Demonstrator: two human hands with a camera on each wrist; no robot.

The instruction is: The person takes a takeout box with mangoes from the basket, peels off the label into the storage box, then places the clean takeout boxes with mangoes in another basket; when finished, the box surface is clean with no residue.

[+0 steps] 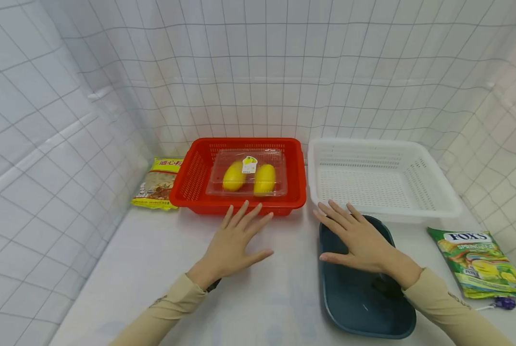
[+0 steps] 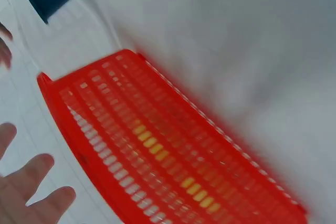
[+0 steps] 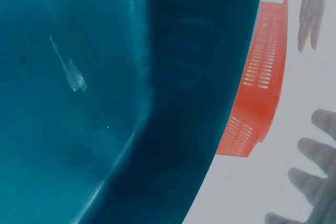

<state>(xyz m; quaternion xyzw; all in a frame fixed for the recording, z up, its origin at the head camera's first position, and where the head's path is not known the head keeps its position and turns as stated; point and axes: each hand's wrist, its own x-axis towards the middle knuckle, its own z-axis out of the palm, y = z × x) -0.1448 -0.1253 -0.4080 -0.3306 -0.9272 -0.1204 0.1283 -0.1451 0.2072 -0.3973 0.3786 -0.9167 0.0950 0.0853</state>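
left hand (image 1: pixel 236 242), right hand (image 1: pixel 359 242): fingers spread, nothing gripped | red basket (image 1: pixel 301 178): set by table's (image 1: pixel 154 278) far edge, boxed mangoes (image 1: pixel 264 178) contained | dark blue bin (image 1: pixel 353 298): overhung by right hand, toward table's right edge

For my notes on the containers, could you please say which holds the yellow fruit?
The red basket, leftmost of the three, holds the yellow fruit; the white basket and blue tray show none.

I see the red rectangular perforated plastic basket (image 1: pixel 197 204) as glossy, the dark-blue oblong plastic tub (image 1: pixel 348 300) smooth, my beige cloth sleeves (image 1: pixel 164 307) matt.
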